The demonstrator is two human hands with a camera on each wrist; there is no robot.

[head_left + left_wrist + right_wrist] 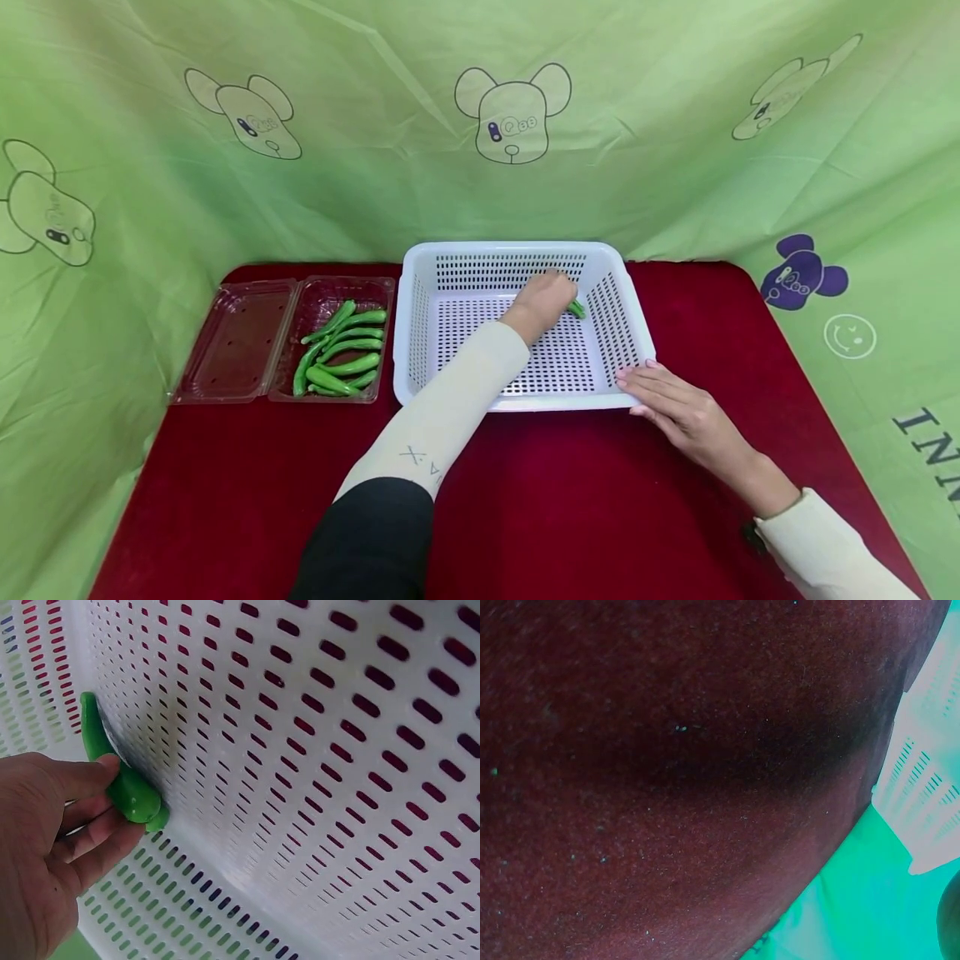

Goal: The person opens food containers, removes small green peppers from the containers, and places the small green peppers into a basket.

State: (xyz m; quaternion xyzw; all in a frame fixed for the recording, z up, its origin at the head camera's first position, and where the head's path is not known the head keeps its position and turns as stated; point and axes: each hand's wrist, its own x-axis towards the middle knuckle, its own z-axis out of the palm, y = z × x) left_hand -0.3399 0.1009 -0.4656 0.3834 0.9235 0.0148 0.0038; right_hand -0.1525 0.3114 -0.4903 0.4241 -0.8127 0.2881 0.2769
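Observation:
My left hand (545, 302) reaches into the white plastic basket (517, 403), near its back right corner. In the left wrist view, the thumb and fingers of that hand pinch a long green pepper (133, 793) close to the perforated floor. Another green tip shows just under the pepper's thick end. At the basket's front right corner my right hand (686, 417) holds the rim, fingers over the edge and thumb at the front. Left of the basket, several green peppers (352, 364) lie in a clear plastic box (279, 390).
The box's lid (240, 342) lies folded back to the left. Both containers stand on a dark red tablecloth (525, 492). A green curtain (375, 192) hangs behind and along the sides. The right wrist view mostly shows the cloth, with part of the basket at its right edge.

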